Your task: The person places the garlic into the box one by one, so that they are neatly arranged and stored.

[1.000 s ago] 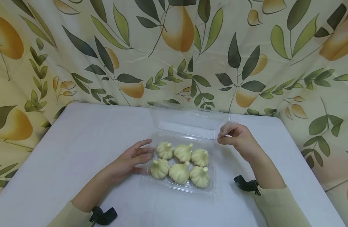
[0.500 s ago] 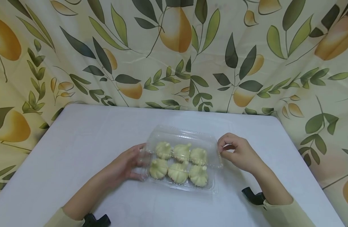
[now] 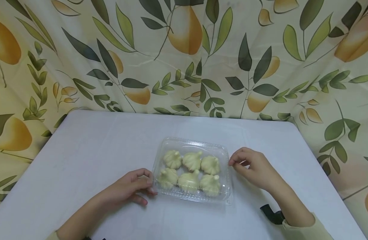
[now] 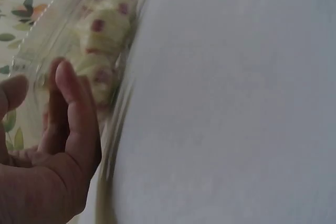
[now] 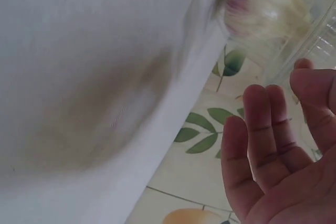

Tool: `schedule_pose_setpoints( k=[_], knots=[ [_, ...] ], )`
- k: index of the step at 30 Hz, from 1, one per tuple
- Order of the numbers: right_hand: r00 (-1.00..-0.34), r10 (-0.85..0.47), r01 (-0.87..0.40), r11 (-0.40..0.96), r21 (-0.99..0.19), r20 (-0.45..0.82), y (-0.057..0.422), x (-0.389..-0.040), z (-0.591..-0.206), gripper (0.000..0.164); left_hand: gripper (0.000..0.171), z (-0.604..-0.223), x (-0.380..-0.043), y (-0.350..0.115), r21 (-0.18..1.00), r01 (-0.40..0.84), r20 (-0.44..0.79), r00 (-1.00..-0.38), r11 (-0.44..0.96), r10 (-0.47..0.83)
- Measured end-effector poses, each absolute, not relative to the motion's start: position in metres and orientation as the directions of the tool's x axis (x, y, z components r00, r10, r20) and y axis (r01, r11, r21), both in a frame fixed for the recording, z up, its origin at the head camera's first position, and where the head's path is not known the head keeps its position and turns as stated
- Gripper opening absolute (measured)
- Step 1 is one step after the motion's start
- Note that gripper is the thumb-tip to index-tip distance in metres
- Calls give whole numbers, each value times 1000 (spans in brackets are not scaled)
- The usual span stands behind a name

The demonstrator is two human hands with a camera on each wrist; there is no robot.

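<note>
A clear plastic clamshell box lies on the white table with its lid down over the base. Inside, in two rows, sit several pale garlic bulbs; purplish patches show on them in the left wrist view. My left hand is at the box's left side, fingers relaxed and fingertips against or close to its edge. The left wrist view shows a gap between thumb and fingers. At the right edge, the thumb and forefinger of my right hand come together on the lid's rim, the other fingers loosely bent.
The white-covered table stretches out around the box. Behind it hangs a fruit-and-leaf patterned cloth. A black wrist-camera mount sticks out by the right sleeve.
The lid has swung from standing open at the back down onto the base. My right hand has come toward me with it; my left hand has slid back and slightly lower along the box's side.
</note>
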State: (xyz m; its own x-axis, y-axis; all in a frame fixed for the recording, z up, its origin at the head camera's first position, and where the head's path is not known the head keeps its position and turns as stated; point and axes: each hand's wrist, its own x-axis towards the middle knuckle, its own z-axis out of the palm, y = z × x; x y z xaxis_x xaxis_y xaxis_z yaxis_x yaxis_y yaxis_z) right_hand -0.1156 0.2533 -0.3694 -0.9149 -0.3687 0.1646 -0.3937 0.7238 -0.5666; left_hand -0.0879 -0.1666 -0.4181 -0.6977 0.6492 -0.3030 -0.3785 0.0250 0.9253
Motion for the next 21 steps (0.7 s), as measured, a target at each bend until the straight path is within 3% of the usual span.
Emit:
schedule_pose_setpoints(
  k=[4,8,12,17,21],
  knots=[
    [-943,-329,-283,695,-661,58,255,-107,-371,17,10,-418,-83,-160,927,-375,-310,-737,18,601],
    [-945,-324,-185,639,-747,-43,257,-94,-372,35,23,-416,-79,-153,945,-310,-306,-737,101,602],
    [-934,-352,-195,626,-755,-51,256,-80,-374,48,37,-415,-76,-148,962,-232,-271,-730,145,627],
    [-938,-344,-192,623,-759,-45,254,-72,-377,55,30,-417,-72,-144,958,-267,-271,-740,101,615],
    [-918,-364,-35,472,-881,-159,257,-67,-380,72,27,-419,-70,-141,951,-302,-280,-738,70,614]
  ],
)
